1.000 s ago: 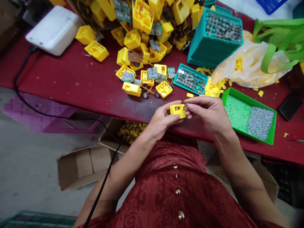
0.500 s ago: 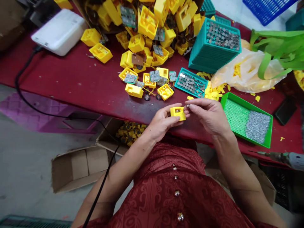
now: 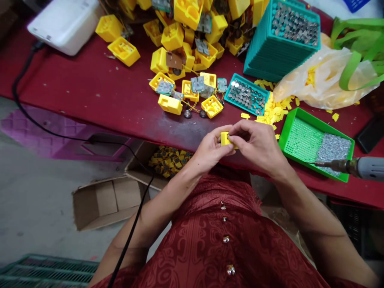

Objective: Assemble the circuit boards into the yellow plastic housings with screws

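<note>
My left hand (image 3: pixel 212 147) grips a small yellow plastic casing (image 3: pixel 224 138) near the table's front edge. Against the casing's opening, the fingertips of my right hand (image 3: pixel 255 140) pinch a small silver button cell (image 3: pixel 228 136), mostly hidden by the fingers. Just beyond my hands lie several open yellow casings (image 3: pixel 212 106) with wires, circuit boards (image 3: pixel 197 84) and small round black speakers (image 3: pixel 187 114). A teal tray (image 3: pixel 246 94) of button cells is beyond my right hand, beside loose yellow plastic covers (image 3: pixel 274 110).
A green basket (image 3: pixel 300 140) of small metal screws sits at right, with an electric screwdriver (image 3: pixel 354 166) hanging over it. Stacked teal trays (image 3: pixel 270 52), a plastic bag (image 3: pixel 324 80) and piled yellow casings stand behind. At left are a white box (image 3: pixel 64 26) and its black cable (image 3: pixel 60 134).
My right hand has brought the button cell leftward to the casing's opening, and its fingers now cover part of the casing. The view has shifted, and the screwdriver has swung over the green basket.
</note>
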Tool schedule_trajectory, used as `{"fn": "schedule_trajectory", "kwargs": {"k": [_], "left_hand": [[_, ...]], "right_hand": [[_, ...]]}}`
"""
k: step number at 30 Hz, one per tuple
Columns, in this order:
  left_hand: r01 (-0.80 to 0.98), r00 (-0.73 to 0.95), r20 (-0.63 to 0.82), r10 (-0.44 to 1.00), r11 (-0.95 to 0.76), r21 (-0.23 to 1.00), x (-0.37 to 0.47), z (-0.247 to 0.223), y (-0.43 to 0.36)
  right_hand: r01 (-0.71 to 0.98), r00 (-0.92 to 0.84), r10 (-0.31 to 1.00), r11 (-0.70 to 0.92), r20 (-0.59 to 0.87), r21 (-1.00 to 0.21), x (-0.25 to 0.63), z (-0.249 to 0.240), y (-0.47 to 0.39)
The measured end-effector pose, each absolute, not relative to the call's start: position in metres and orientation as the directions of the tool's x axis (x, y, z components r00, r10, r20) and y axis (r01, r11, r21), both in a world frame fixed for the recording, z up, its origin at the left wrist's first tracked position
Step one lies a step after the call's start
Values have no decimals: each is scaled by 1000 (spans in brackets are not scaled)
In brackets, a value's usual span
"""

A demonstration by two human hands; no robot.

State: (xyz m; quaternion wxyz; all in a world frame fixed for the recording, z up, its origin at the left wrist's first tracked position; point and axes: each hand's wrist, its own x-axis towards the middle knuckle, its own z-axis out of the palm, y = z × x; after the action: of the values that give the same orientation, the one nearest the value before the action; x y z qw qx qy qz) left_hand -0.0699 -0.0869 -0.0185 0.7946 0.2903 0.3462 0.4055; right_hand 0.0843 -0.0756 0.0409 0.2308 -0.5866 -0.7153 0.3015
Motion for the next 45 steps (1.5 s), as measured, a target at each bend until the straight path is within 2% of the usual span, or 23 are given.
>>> {"fn": "schedule_trajectory", "kwargs": {"k": [5,7,9,10,12,15,17,21,26,31,36,38,39,42,45], "left_hand": [[-404,371,-241,897,390,827,-67,-21,-92],[-413,387,-258,885,416,810,-68,-20,-92],[-427,431,-298,852,483,765,-71,-17,-91],[-429,454,-319,832,517,740,-74,-15,-90],[-428,486,-349,801,567,704,-79,-11,-87],[-422,501,-382,777,604,676,-85,-7,-84],[-425,483,-414,772,620,659,-86,-6,-82],[-415,380,-475,794,605,679,-83,-4,-79],[-416,309,-523,794,608,677,-79,1,-77],[-453,321,-504,802,597,662,-75,1,-76],[-467,344,-466,815,579,668,-75,1,-77],[-451,333,-476,814,581,678,-76,1,-78],[-438,325,-482,814,581,686,-76,1,-78],[-402,298,-492,818,575,713,-75,-3,-78],[-411,287,-472,834,552,726,-73,-8,-78]], "right_hand": [[794,-228,974,185,-2,-579,84,42,-66],[752,-276,958,166,-75,-638,90,44,-59],[648,-321,934,94,-159,-756,101,46,-52],[594,-312,937,65,-155,-802,108,47,-49],[543,-177,983,63,-41,-837,125,44,-41],[674,90,976,88,200,-733,148,30,-26],[780,113,959,77,260,-621,158,20,-15],[889,18,980,74,197,-451,162,9,0],[933,-10,987,66,157,-355,158,1,-5],[973,7,1000,0,27,-229,149,-4,-8],[990,66,997,-70,-40,-123,141,4,-3],[988,86,994,-94,-64,-125,139,11,-3],[982,86,995,-93,-48,-164,138,16,-6],[904,60,995,-22,76,-427,128,28,-24],[701,18,994,68,112,-710,110,32,-54]]}}
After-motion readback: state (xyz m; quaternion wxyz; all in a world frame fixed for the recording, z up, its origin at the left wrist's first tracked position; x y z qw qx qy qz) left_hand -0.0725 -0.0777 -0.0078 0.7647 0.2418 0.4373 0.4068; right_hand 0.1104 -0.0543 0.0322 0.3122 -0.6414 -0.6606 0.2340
